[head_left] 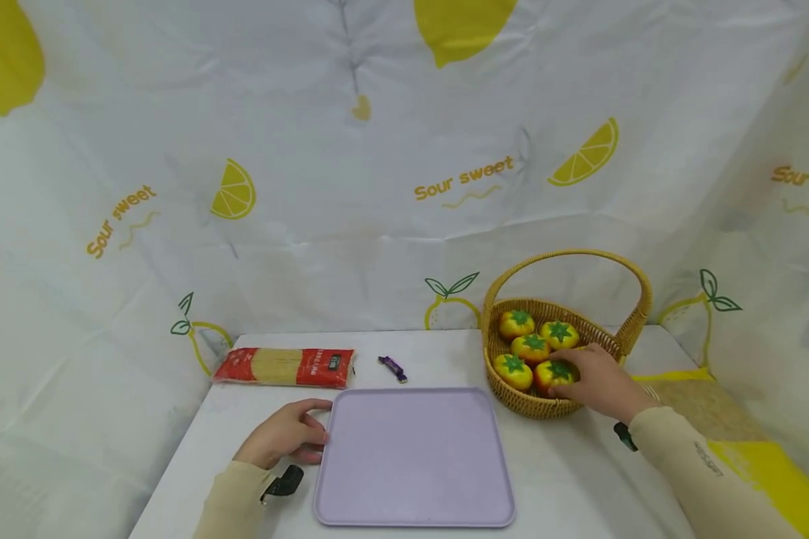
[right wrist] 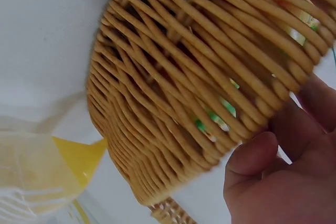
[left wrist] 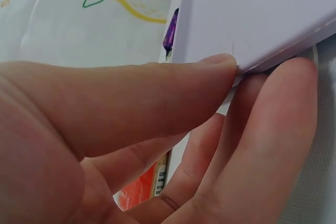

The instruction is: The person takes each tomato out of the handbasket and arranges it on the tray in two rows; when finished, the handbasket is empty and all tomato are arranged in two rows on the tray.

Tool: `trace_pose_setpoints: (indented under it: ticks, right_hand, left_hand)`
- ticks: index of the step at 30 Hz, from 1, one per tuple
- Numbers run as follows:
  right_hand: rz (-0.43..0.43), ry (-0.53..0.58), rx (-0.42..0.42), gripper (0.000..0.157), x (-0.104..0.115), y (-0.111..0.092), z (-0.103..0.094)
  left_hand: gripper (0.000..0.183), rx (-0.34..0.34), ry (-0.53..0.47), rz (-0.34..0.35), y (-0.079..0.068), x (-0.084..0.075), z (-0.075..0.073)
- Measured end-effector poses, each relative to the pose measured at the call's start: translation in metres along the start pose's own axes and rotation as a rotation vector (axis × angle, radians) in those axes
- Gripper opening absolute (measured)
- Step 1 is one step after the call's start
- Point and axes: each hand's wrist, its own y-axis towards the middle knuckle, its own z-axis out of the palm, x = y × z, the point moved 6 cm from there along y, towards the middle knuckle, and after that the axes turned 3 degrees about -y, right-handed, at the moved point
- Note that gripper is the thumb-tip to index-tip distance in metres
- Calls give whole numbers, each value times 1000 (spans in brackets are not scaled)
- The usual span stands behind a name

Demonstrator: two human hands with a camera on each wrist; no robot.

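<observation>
My left hand (head_left: 288, 433) pinches the left rim of a lavender tray (head_left: 414, 457), thumb on the edge and fingertips at its underside in the left wrist view. At the right, my right hand (head_left: 600, 378) reaches over the near rim of a wicker basket (head_left: 535, 408). Its thumb and fingers grip a yellow-red persimmon (head_left: 549, 376) with a green leafy top, still among the other persimmons (head_left: 530, 347). In the right wrist view the woven wall (right wrist: 173, 87) hides most of the fruit and the fingertips.
Behind the tray lie a red packet of noodles (head_left: 276, 367) and a small purple-wrapped candy (head_left: 394, 368). A yellow and clear bag (head_left: 714, 408) lies under and beside my right forearm. The basket's tall handle (head_left: 566, 254) arches over the fruit. A lemon-print cloth hangs behind.
</observation>
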Motion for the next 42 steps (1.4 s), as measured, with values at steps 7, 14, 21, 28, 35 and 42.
trace_pose_setpoints:
  ticks: [7,14,21,28,35,42]
  right_hand:
    - [-28,19,-80,68,10,-6,-21]
    - [-44,97,-102,73,47,-7,-30]
    - [-119,181,-131,67,102,3,-17]
    - [-188,287,-111,58,155,17,22]
    - [-173,390,-20,58,196,34,64]
    - [-159,490,29,54,230,44,99]
  left_hand:
    - [72,19,-20,-8,0,0,-1]
    - [71,13,-18,-2,4,0,-1]
    - [73,23,-37,7,6,-1,2]
    - [70,6,-4,-16,-1,-5,3]
    - [69,18,-20,16,-3,-12,6]
    - [69,6,-13,-5,-2,-7,4]
